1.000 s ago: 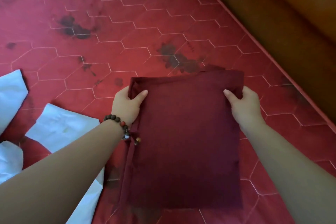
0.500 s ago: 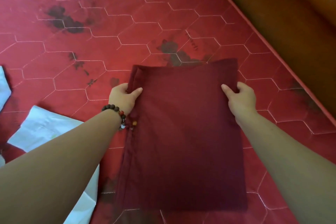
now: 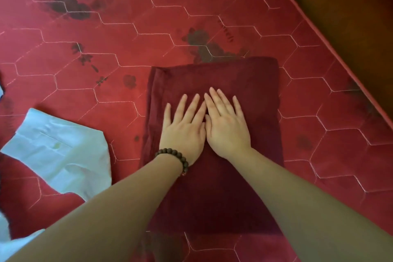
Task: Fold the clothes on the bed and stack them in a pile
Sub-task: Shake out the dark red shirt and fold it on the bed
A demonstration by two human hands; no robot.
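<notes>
Left hand and right hand press flat, fingers straight, side by side on a folded maroon garment beneath them. Left of them, a white garment lies unfolded, apparently awaiting folding.

Red quilted mattress with dark floral print; brown surface beside it, possibly wood.

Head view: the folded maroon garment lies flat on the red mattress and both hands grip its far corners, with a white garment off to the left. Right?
Not quite. In the head view the left hand and right hand press flat, side by side, on the middle of the folded maroon garment, fingers straight. The rest holds: red mattress, white garment to the left.
</notes>
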